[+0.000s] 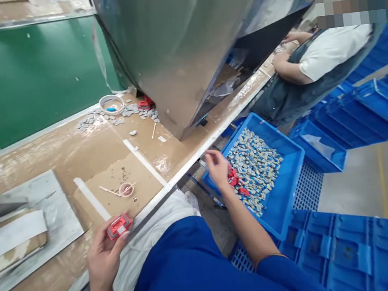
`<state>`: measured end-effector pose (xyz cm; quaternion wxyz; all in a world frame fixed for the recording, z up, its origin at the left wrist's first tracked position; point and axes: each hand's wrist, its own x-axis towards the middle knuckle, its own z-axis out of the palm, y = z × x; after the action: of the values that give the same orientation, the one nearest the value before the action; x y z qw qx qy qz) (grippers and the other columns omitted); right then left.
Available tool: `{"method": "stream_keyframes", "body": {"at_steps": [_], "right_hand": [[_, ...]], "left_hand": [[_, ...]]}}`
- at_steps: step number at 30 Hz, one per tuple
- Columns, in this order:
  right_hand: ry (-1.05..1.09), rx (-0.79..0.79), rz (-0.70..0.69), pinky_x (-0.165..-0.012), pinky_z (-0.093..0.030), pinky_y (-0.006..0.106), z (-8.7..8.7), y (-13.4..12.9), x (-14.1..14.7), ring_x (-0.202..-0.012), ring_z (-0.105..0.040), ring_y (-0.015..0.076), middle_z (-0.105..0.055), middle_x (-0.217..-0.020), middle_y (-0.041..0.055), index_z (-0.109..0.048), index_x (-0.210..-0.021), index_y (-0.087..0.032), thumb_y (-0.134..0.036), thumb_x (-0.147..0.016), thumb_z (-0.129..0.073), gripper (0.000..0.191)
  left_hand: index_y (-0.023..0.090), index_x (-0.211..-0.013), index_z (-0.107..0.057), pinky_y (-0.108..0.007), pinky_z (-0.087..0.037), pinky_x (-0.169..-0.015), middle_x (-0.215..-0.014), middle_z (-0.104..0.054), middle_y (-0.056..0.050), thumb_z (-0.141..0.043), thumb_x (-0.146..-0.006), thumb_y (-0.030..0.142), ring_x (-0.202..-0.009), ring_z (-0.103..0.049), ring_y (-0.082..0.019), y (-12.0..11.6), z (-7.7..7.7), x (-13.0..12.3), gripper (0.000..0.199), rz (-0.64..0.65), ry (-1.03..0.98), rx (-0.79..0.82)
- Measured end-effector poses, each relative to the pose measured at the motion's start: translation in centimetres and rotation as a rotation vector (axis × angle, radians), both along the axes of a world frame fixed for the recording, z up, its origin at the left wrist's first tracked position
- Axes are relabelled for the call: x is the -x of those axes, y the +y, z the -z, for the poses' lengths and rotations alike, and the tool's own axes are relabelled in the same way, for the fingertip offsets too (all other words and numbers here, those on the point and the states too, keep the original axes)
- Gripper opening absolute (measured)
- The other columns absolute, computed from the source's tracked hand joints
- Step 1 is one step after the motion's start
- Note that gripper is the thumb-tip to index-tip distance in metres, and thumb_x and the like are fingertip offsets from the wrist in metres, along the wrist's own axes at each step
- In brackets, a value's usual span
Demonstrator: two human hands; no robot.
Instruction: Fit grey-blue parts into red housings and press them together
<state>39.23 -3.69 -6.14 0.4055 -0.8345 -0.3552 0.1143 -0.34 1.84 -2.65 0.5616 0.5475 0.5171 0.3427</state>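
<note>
My left hand (103, 254) grips a red plastic part with grey edges (119, 226) and a pale square in its middle, just over the table's front edge. My right hand (218, 169) is over the near left side of a blue crate (291, 151), its fingers curled together; whatever they may hold is too small or hidden to make out. Small grey, blue and yellowish pieces (256, 157) fill much of the crate. Several red parts (233, 177) lie on them, right beside my right hand and partly behind it.
On the brown table (93, 152) stand a small cup (126, 189) with a stick and a white ring-shaped tub (111, 105) among loose grey pieces. A metal panel (183, 48) rises at the back. Another person (331, 55) works at the right, near stacked blue crates (361, 112).
</note>
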Motion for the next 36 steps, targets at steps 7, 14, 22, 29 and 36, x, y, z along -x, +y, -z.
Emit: {"method": "stream_keyframes", "body": {"at_steps": [7, 14, 22, 29, 36], "right_hand": [[0.070, 0.328, 0.454, -0.095, -0.058, 0.047, 5.2, -7.6, -17.3, -0.111, -0.066, 0.0241, -0.064, -0.129, 0.0093, -0.062, -0.128, -0.017, -0.038, -0.099, -0.066, 0.036], [0.233, 0.375, 0.491, -0.095, -0.058, 0.047, 8.9, -7.1, -20.4, -0.113, -0.066, 0.0248, -0.063, -0.132, 0.0102, -0.061, -0.131, -0.018, -0.037, -0.099, -0.066, 0.038], [0.482, -0.015, 0.292, -0.089, -0.059, 0.038, 2.3, -11.6, -17.8, -0.092, -0.069, 0.0183, -0.071, -0.106, 0.0061, -0.064, -0.129, -0.017, -0.045, -0.092, -0.070, 0.046], [1.030, -0.552, -0.313, -0.075, -0.058, 0.029, -6.6, -11.7, 0.5, -0.091, -0.068, 0.0169, -0.073, -0.114, 0.0047, -0.073, -0.112, -0.031, -0.045, -0.078, -0.086, 0.039], [1.292, -0.456, -0.777, -0.076, -0.057, 0.030, -10.3, -8.3, 13.0, -0.079, -0.069, 0.0146, -0.071, -0.101, 0.0017, -0.075, -0.116, -0.034, -0.039, -0.077, -0.088, 0.041]], "left_hand": [[0.019, -0.105, -0.071, -0.027, -0.067, -0.080, -0.104, -0.082, -0.009, -0.092, -0.066, 0.042, -0.090, -0.080, -0.025, 0.5, -0.1, -0.1, 0.050, -0.080, -0.009, 0.041], [0.021, -0.093, -0.076, -0.024, -0.068, -0.069, -0.087, -0.083, -0.002, -0.096, -0.061, 0.039, -0.075, -0.079, -0.021, -1.0, -1.0, -1.4, 0.041, -0.249, -0.122, 0.024], [0.024, -0.118, -0.072, -0.032, -0.067, -0.078, -0.090, -0.083, -0.007, -0.092, -0.069, 0.045, -0.084, -0.081, -0.025, -4.1, -2.3, -3.9, 0.057, -0.200, -0.450, 0.010], [0.022, -0.113, -0.072, -0.036, -0.066, -0.081, -0.102, -0.082, -0.011, -0.088, -0.078, 0.038, -0.087, -0.081, -0.027, -6.9, -3.8, -5.5, 0.042, 0.157, -0.548, -0.005], [0.022, -0.130, -0.069, -0.035, -0.063, -0.081, -0.107, -0.079, -0.012, -0.084, -0.081, 0.042, -0.088, -0.079, -0.026, -10.0, -4.4, -4.6, 0.055, 0.224, -0.668, -0.090]]}}
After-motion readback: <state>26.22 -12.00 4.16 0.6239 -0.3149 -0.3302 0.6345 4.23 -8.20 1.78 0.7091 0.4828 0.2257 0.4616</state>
